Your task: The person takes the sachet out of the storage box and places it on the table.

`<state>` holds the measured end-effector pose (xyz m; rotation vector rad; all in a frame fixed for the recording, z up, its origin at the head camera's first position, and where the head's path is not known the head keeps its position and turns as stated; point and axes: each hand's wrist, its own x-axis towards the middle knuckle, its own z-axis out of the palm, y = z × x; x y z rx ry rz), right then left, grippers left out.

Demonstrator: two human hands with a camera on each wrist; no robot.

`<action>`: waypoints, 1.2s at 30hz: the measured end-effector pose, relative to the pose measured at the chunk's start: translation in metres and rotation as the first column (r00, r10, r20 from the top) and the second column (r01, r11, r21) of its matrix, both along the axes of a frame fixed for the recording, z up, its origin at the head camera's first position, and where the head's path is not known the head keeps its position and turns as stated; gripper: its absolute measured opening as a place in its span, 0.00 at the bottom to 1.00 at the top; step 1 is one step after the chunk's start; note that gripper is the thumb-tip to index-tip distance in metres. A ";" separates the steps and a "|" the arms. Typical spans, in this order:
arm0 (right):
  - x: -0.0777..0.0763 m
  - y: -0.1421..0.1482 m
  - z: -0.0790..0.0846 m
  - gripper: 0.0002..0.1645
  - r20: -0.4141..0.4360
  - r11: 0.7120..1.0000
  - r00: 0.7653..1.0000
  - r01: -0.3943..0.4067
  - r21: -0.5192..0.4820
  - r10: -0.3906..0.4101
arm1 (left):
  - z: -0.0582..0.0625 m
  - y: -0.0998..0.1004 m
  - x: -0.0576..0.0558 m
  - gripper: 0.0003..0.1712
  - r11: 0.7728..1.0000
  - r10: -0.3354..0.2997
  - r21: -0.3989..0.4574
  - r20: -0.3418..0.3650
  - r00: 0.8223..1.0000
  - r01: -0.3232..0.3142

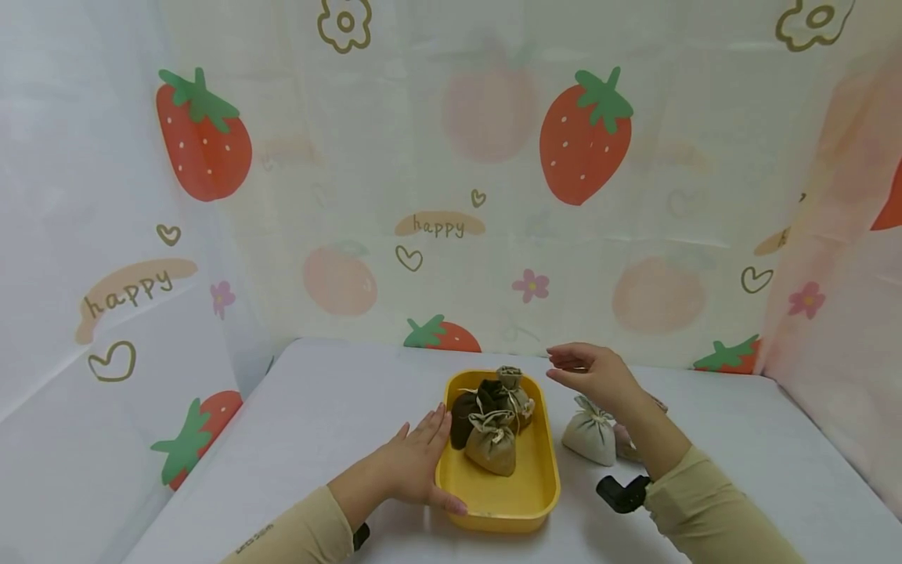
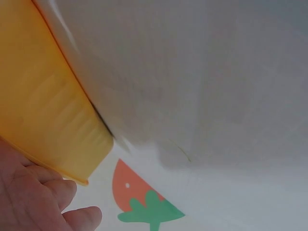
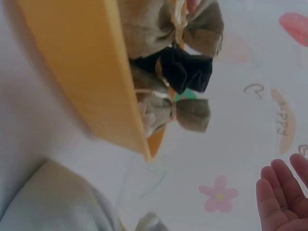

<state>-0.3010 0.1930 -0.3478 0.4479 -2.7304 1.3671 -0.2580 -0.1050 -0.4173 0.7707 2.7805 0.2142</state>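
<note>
A yellow tray [image 1: 507, 497] stands on the table with small drawstring pouches in its far half: a tan pouch [image 1: 492, 450] in front, a dark pouch [image 1: 461, 415] at left and a greyish-brown pouch [image 1: 517, 399] behind. My left hand [image 1: 412, 462] rests against the tray's left side, fingers extended along it and thumb at the near rim. To the right of the tray, my right hand [image 1: 595, 376] is raised with nothing in it, fingers loosely bent. Below it sits a cream pouch [image 1: 590, 435]; a pinkish pouch [image 1: 623, 442] beside that is partly hidden by my forearm.
The white table [image 1: 338, 415] is enclosed by hanging cloth [image 1: 437, 157] printed with strawberries, along the back and both sides. Black wrist mounts [image 1: 623, 493] show under my sleeves.
</note>
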 end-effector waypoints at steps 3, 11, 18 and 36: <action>-0.001 -0.011 -0.001 0.24 0.005 1.000 1.000 -0.025 -0.007 0.025 | 0.000 0.000 0.000 0.74 1.000 0.000 -0.003 -0.002 1.000 0.000; -0.004 -0.032 -0.008 0.24 0.030 0.993 0.993 -0.116 -0.026 0.116 | 0.000 0.000 0.000 0.74 1.000 -0.006 -0.007 -0.014 1.000 0.006; -0.005 -0.048 -0.014 0.22 0.034 0.990 0.990 -0.134 -0.049 0.136 | -0.002 0.000 0.000 0.73 1.000 -0.011 0.005 -0.009 1.000 0.011; -0.009 -0.062 -0.028 0.20 0.114 0.992 0.990 -0.069 -0.109 0.082 | -0.005 0.001 -0.003 0.73 1.000 -0.012 -0.004 -0.009 1.000 0.012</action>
